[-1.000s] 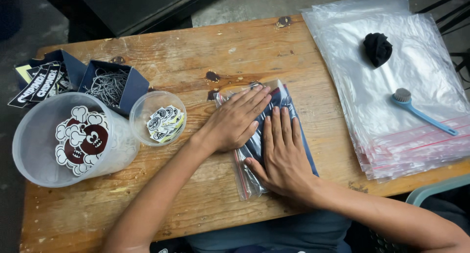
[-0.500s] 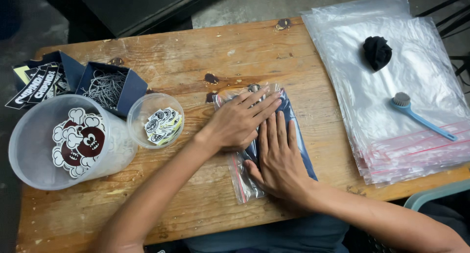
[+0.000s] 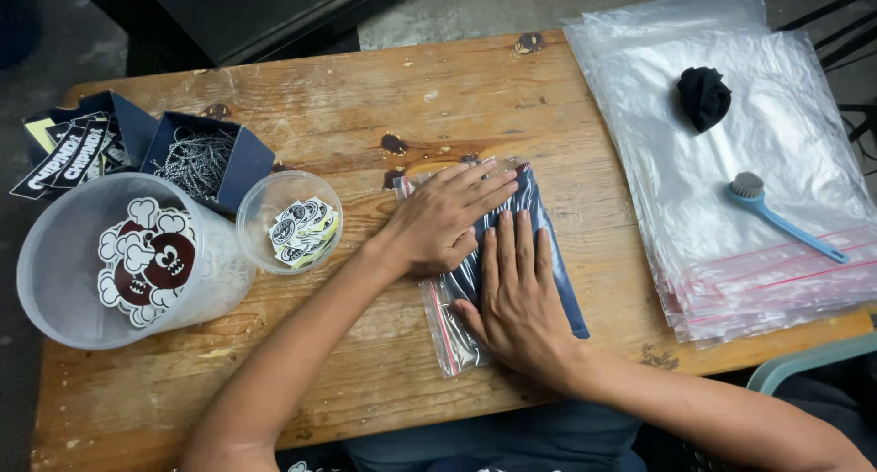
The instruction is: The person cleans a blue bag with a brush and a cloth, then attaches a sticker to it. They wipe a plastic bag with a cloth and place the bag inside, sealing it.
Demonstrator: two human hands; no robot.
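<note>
- The right hand (image 3: 521,294) lies flat, palm down, fingers together and stretched out, on the near and middle part of a clear zip bag (image 3: 454,321). It grips nothing; it only presses.
- The bag sits near the middle of the wooden table (image 3: 365,97), toward its near edge, and holds a folded dark blue cloth (image 3: 559,285).
- Both lie directly under the palms, so there is no reach to make: the bag is already beneath both hands.
- The bag's long axis runs near to far, leaning a little to the left at its far end. Its near end, with the red-lined strip, points at the person; its far end points away across the table.
- The left hand (image 3: 443,223) comes in from the left and rests open, fingers straight and close together, on the far part of the bag, its fingertips aimed right and slightly far. It too presses flat rather than clasping.
- The two hands touch or nearly touch over the middle of the bag; the right covers the nearer stretch, the left the farther.
- Left of the bag stand a small clear cup of stickers (image 3: 290,223), a large translucent tub (image 3: 55,271) and a dark box of chains (image 3: 203,159).
- To the right, well apart, lies a stack of empty clear bags (image 3: 731,116) with a blue brush (image 3: 781,218) and a black bundle (image 3: 703,97) on top.
</note>
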